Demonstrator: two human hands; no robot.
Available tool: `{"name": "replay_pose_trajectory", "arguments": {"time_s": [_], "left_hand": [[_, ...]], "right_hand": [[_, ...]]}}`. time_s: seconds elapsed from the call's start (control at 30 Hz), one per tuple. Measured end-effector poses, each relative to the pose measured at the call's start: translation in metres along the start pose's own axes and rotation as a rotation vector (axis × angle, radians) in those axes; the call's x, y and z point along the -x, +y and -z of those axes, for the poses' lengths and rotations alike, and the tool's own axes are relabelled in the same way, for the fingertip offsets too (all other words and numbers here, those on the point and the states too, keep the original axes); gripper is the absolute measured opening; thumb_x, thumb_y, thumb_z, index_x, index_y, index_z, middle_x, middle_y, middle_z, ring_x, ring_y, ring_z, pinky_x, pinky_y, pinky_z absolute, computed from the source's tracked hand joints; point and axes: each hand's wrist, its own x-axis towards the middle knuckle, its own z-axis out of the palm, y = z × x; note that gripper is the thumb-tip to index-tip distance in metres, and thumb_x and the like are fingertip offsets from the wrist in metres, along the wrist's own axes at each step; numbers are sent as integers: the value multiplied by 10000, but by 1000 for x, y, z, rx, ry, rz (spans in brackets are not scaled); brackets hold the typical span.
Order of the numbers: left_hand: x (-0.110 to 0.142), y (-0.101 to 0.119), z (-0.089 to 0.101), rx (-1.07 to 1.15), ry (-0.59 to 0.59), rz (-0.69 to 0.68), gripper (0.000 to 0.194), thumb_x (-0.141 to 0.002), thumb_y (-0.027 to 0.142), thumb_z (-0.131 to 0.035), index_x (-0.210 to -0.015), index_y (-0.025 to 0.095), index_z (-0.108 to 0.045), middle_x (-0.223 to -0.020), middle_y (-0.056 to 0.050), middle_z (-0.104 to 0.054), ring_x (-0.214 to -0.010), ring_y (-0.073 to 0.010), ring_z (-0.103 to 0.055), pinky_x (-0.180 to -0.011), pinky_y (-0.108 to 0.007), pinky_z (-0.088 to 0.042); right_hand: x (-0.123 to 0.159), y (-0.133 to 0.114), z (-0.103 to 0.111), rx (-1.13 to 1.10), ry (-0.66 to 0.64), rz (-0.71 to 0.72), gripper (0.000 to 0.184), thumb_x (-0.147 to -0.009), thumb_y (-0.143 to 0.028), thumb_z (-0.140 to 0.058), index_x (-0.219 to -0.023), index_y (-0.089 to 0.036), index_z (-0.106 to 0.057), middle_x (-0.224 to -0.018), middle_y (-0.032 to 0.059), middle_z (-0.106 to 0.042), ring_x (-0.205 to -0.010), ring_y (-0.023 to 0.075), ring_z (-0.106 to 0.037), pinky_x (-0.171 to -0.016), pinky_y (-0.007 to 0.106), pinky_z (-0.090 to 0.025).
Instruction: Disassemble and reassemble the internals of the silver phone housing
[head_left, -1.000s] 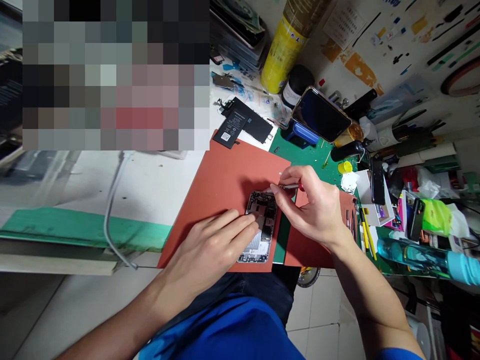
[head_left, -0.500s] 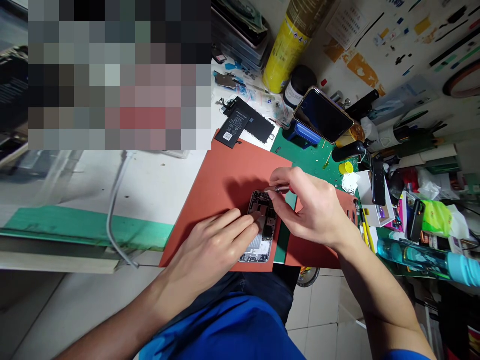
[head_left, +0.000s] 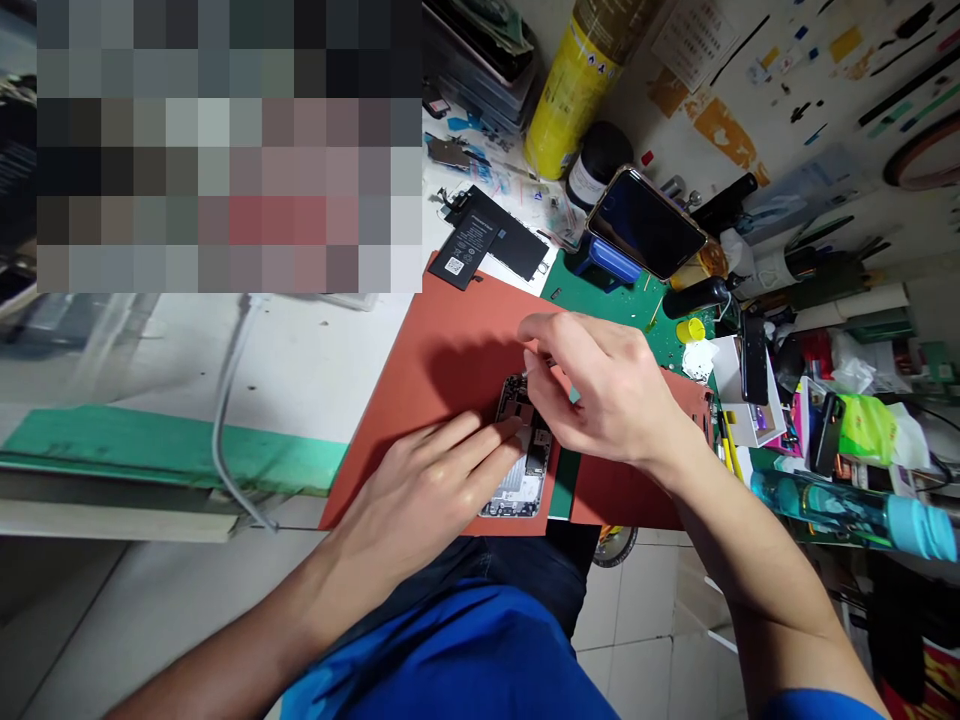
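Note:
An opened phone [head_left: 536,455] with its inner boards bare lies upright in view on the brown-red mat [head_left: 465,350]. My left hand [head_left: 435,470] holds it from the left side, fingertips resting across its middle; the thumb is hidden beneath. Over the phone's top end, my right hand [head_left: 600,385] is closed with thumb and fingers pinching a slim screwdriver. Only a little of its metal shaft shows now, at the top edge of the phone, and the rest is covered by the fingers.
Phone batteries [head_left: 465,240] lie at the mat's far edge. Behind the right hand, another phone [head_left: 646,222] leans on a blue stand. A yellow spray can [head_left: 570,90] stands at the back. At right are a white box [head_left: 739,385], pens and a blue bottle [head_left: 847,510].
My right hand has moved left and away from me with the screwdriver, turning so that the fingers now hide most of it. My left hand stays on the phone.

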Motion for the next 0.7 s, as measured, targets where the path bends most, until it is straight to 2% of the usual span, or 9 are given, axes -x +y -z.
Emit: {"name": "replay_pose_trajectory", "arguments": {"time_s": [0.3, 0.43, 0.7], "left_hand": [[0, 0, 1, -7, 10, -5, 204, -964, 22, -634, -1061, 188, -701, -962, -21, -716, -887, -215, -613, -767, -355, -509], [-1, -1, 0, -16, 13, -11, 233, -939, -3, -644, -1064, 188, -690, -933, -9, -695, -859, -212, -597, -734, -362, -492], [0, -1, 0, -19, 13, -11, 213, -927, 8, -673, -1013, 202, -659, -882, 2, -648, -827, -215, -562, -694, -371, -444]], "right_hand": [[1, 1, -2, -31, 24, -40, 113, -1058, -178, -495, -1138, -201, -570, -762, -38, -632, -625, 126, -587, -574, 282, -440], [2, 2, -3, -37, 47, -39, 90, -1065, -187, -507, -1124, -207, -572, -719, -57, -590, -592, 120, -553, -548, 279, -408], [4, 1, -5, -71, 44, -55, 116, -1036, -168, -507, -1125, -218, -563, -762, -45, -621, -624, 117, -570, -584, 273, -445]]}}
